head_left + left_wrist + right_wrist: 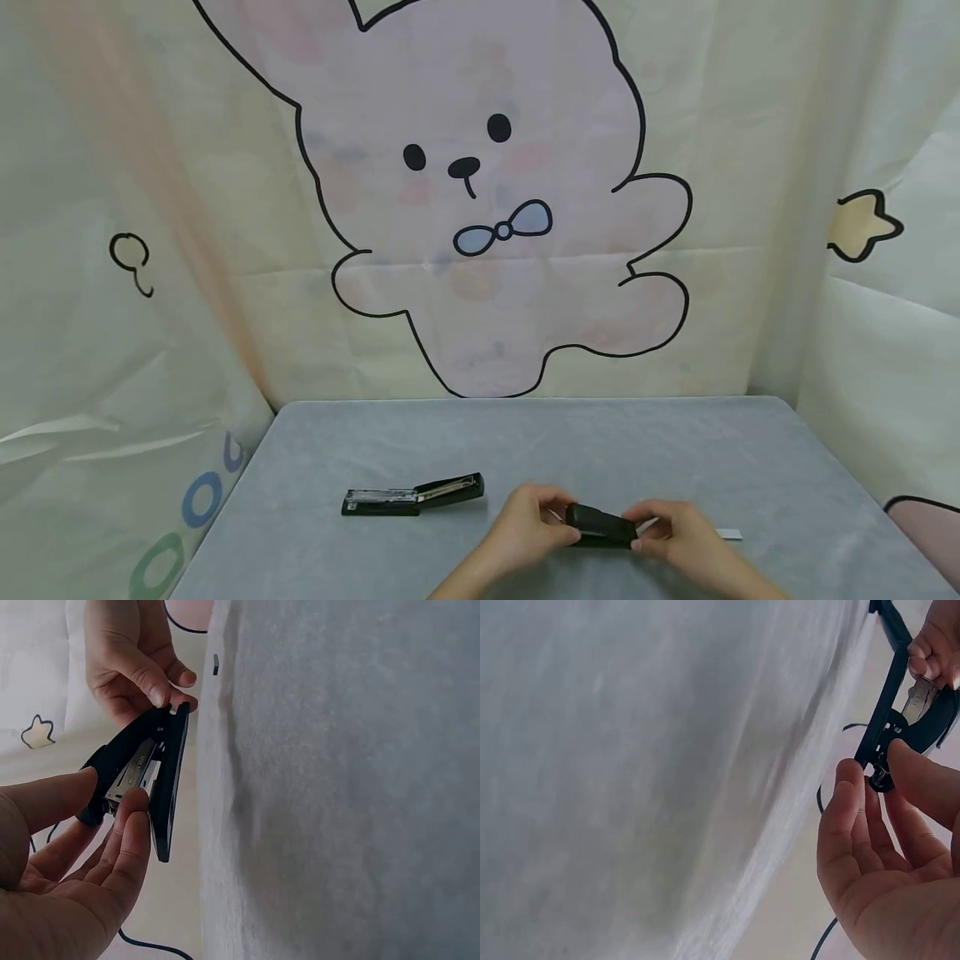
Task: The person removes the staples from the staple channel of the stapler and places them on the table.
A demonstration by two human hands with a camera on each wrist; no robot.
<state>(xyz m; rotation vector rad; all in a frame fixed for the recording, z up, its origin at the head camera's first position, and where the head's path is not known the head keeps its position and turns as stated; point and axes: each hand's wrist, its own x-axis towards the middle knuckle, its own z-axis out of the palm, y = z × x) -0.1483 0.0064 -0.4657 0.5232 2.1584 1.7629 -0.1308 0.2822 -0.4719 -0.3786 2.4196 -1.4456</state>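
Note:
Between both hands is a black stapler (pixel 600 527), held above the table. My left hand (pixel 525 527) pinches the front end of its upper arm between thumb and fingers. In the left wrist view the stapler's base (pixel 174 776) is spread apart from the upper arm, and a metal staple channel (pixel 136 769) shows between them. My right hand (pixel 678 537) pinches the hinge end with thumb and fingertips, seen closely in the right wrist view. Left of the hands, a second black stapler (pixel 382 504) lies folded wide open on the table, its metal channel exposed.
A small whitish strip (pixel 729 534) lies on the table just beyond my right hand, partly hidden by it. The table (pixel 337 442) has a grey-blue cloth cover. Behind it hangs a printed curtain (pixel 712 317) with a cartoon animal, and more curtain stands at both sides.

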